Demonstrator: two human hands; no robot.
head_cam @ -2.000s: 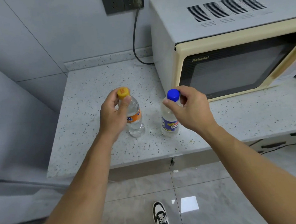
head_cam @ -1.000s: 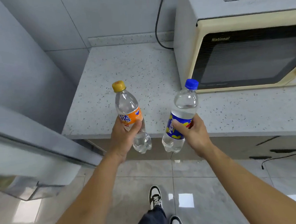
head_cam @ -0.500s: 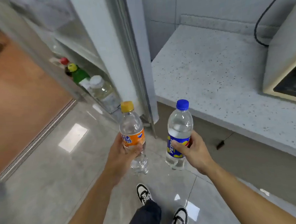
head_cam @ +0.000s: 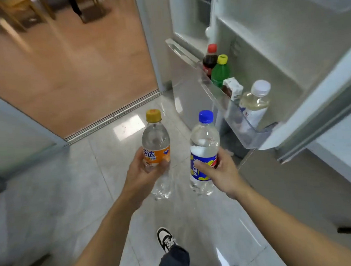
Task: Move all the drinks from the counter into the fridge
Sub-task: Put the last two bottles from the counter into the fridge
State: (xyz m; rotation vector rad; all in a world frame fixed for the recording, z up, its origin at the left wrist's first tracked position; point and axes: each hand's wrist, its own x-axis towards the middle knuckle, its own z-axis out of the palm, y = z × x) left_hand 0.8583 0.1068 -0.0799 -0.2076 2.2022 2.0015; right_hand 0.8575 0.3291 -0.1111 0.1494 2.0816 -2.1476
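Since 0.5 s ago the fridge door shelf (head_cam: 234,116) has swung to 1 o'clock; left hand (head_cam: 141,176) grips the orange-capped bottle (head_cam: 155,142), right hand (head_cam: 221,171) the blue-capped bottle (head_cam: 204,147) — light, smooth plastic, likely best held mid-body.

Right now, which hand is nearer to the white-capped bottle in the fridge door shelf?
Right. The right hand is just below-left of the white-capped bottle; the left hand is farther left.

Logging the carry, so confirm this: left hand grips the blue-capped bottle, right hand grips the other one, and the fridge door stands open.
One slip: the left hand grips the orange-capped bottle. The blue-capped bottle is in the right hand. The head view shows it; the fridge door stands open.
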